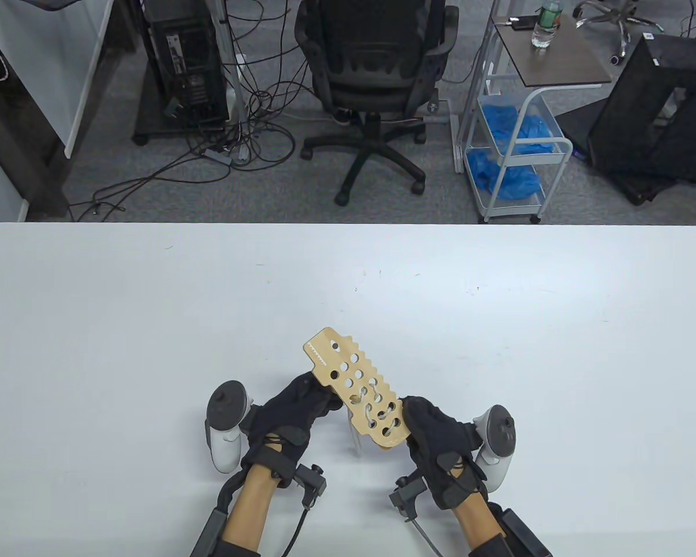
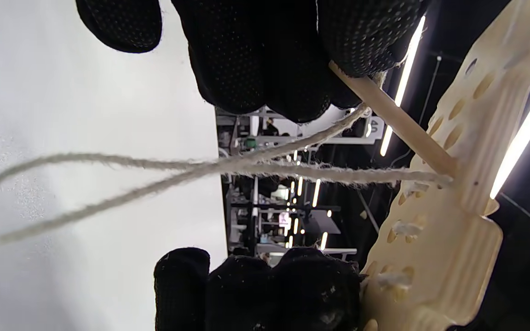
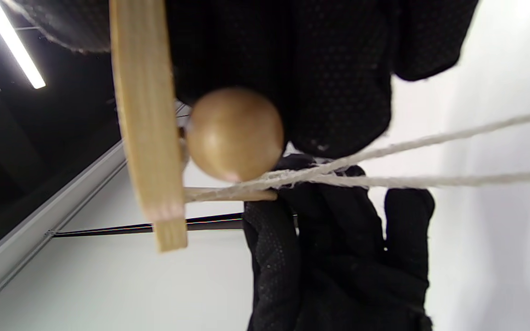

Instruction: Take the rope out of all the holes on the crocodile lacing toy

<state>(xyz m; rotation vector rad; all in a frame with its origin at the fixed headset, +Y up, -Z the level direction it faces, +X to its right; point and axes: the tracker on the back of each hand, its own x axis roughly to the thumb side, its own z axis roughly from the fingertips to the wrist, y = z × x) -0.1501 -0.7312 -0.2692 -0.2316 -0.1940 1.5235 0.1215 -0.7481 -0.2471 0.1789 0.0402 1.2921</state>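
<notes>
The wooden crocodile point(image 1: 356, 394) is up off the white table point(image 1: 151, 325), near the front edge, between the two hands. The right hand point(image 1: 438, 444) grips its near end. The left hand point(image 1: 293, 415) is at its left side, and its fingers point(image 2: 265, 59) pinch a thin wooden stick point(image 2: 394, 119) that pokes through one hole. The rope point(image 2: 154, 172) is tied to that stick and hangs down in a loop toward the table. It is laced only through the holes at the near end; the far holes look bare.

The rope could snag. I think a hard pull on the stick might make the loop tighten into a knot under the board. The stick could also jam sideways in the hole. The board might slip if the right hand lets go a little.

A round wooden ball point(image 3: 235, 133) sits against the board, but what holds it there is hard to see. The underside of the board is hidden from above. The rope's loop runs out of both wrist views.
</notes>
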